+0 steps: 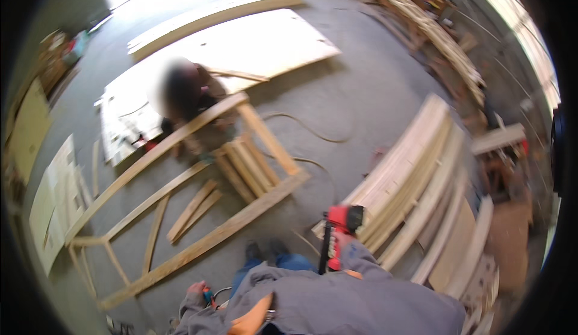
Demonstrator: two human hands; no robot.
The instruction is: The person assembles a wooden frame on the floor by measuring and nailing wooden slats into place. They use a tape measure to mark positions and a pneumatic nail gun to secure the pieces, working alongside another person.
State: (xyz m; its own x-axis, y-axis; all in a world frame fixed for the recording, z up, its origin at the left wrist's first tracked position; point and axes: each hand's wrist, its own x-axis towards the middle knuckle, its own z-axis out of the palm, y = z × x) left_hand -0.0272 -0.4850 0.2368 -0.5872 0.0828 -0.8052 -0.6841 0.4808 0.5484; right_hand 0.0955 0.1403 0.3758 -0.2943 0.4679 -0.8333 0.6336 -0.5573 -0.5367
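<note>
My right hand [344, 239] grips a red and black nail gun [328, 247], held upright in front of my right side, near the stacked boards. Low at my left side, my left hand [195, 289] is closed around a small teal-blue thing [208, 296], and a thin dark hose or cable [223, 289] curves away beside it. What kind of thing it is does not show. On the floor ahead of my feet lies a long wooden frame [208, 246] of nailed lumber. Short boards [244, 169] are grouped inside its far right corner.
A co-worker [183, 91] crouches at the frame's far side. Behind lie large pale sheets [271, 40] and a long beam [223, 12]. Long boards [403, 160] are stacked at my right. A hose [313, 133] snakes over the floor. Wood sheets [51, 205] lie at the left.
</note>
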